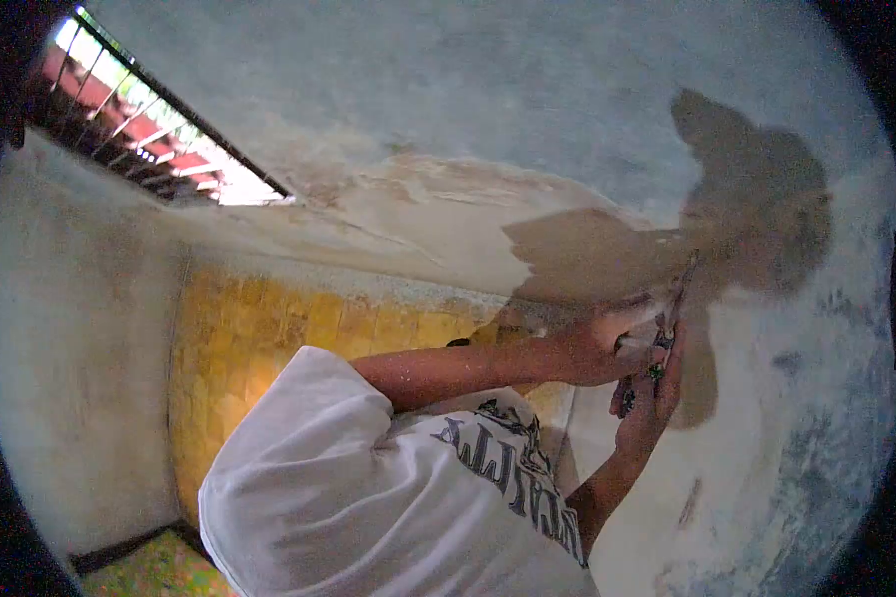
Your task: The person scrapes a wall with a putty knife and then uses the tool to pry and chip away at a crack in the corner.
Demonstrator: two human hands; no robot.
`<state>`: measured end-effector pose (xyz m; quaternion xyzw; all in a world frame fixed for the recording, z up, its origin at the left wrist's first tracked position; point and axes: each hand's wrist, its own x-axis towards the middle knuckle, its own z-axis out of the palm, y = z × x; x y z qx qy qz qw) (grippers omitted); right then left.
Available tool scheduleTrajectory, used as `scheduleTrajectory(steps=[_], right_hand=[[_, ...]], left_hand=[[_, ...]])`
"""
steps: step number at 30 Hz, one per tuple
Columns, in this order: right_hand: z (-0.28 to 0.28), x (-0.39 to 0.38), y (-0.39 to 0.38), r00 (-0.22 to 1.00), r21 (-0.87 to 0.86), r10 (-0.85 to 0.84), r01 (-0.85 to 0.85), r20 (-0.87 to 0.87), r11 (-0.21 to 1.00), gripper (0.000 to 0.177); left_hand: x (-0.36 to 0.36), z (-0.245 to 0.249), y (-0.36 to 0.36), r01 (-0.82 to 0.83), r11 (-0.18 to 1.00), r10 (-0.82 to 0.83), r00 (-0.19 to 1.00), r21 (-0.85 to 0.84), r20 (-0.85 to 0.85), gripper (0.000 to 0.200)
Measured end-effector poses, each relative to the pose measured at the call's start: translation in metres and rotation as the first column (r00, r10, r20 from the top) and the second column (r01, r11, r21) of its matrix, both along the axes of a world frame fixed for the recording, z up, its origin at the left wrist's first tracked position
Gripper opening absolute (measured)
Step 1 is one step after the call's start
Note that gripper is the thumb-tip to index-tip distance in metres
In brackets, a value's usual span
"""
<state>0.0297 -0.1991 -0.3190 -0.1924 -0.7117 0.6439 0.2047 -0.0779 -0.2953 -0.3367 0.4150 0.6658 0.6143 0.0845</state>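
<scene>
Both hands are close together in front of a worn, patchy wall (528, 214). My left hand (595, 343), reaching in from the left, has its fingers curled around a small pale piece (634, 343). Beneath and beside it, my right hand (657, 393) comes up from below, fingers bent around a slim, dark tool (683, 279) whose tip points up toward the wall. Small dark and greenish bits show between the two hands. Shadow and overlapping fingers hide much of what they hold; I cannot tell the tool's exact kind.
A barred window (154, 114) lets in bright light at the upper left. Yellow, stained tiling (254, 328) lies behind my left arm, beside a grey wall (80, 328). A large shadow (757, 199) falls on the wall by the hands. My white printed T-shirt (368, 497) fills the lower part.
</scene>
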Motion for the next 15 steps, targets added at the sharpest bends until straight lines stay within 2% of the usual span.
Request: scheduleTrajectory(steps=[2, 5, 8, 11, 13, 15], right_hand=[[0.009, -0.017, -0.025, 0.999, 0.041, 0.033, -0.033, 0.000, 0.999, 0.063], [0.012, -0.043, -0.050, 0.984, 0.021, 0.115, -0.119, 0.133, 0.993, 0.064], [0.023, -0.065, -0.081, 0.955, -0.022, 0.257, -0.256, 0.148, 0.966, 0.070], [0.039, -0.070, -0.112, 0.918, 0.021, 0.334, -0.346, 0.212, 0.938, 0.072], [0.033, -0.076, -0.127, 0.875, 0.018, 0.428, -0.443, 0.227, 0.896, 0.074], [0.024, -0.080, -0.141, 0.833, 0.008, 0.493, -0.511, 0.252, 0.859, 0.075]], left_hand=[[-0.010, 0.011, -0.029, 0.043, 0.998, -0.053, 0.981, 0.055, 0.186, 0.068], [-0.031, 0.001, -0.054, 0.016, 0.985, -0.081, 0.923, 0.171, 0.377, 0.072], [-0.042, 0.017, -0.096, -0.050, 0.983, -0.028, 0.914, 0.179, 0.405, 0.076], [-0.039, 0.026, -0.135, -0.123, 0.986, 0.080, 0.938, 0.109, 0.337, 0.075], [-0.036, 0.036, -0.168, -0.194, 0.981, 0.190, 0.914, -0.023, 0.359, 0.074], [-0.033, 0.027, -0.192, -0.255, 0.966, 0.254, 0.891, -0.046, 0.377, 0.073]])
